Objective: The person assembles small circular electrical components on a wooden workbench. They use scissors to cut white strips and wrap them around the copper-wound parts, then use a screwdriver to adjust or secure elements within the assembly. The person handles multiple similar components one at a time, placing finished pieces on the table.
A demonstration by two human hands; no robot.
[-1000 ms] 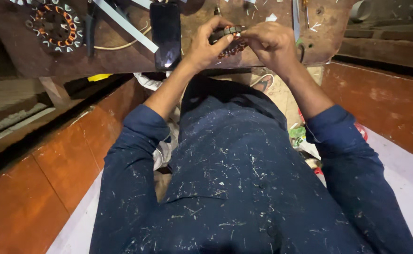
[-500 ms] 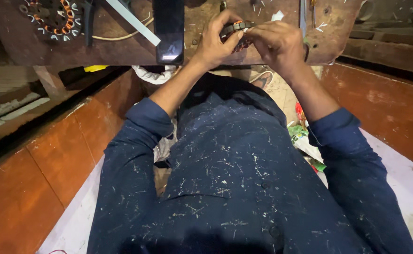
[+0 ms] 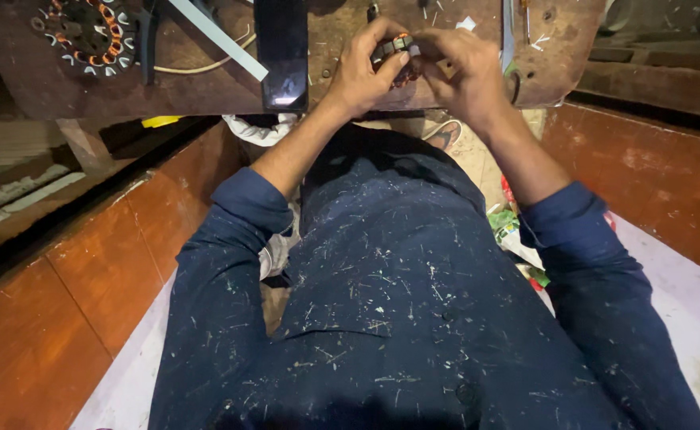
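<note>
My left hand (image 3: 363, 70) and my right hand (image 3: 463, 68) meet over the near edge of a worn brown workbench (image 3: 182, 87). Between them they grip a small round motor stator (image 3: 398, 57) with copper windings and pale slot pieces. Fingers of both hands wrap its rim, so most of it is hidden. My dark blue shirt, flecked with pale bits, fills the lower part of the view.
A second, larger wound stator (image 3: 87, 28) lies at the bench's far left. A dark phone (image 3: 281, 52) and a pale flat strip (image 3: 218, 38) rest near it. A metal tool (image 3: 507, 36) lies right of my hands. Red-brown floor flanks a pale mat (image 3: 676, 287); wrappers (image 3: 513, 223) lie under my right arm.
Both hands keep hold of the small stator, with fingers shifting slightly on it. The view has tilted a little, so the bench sits higher in frame.
</note>
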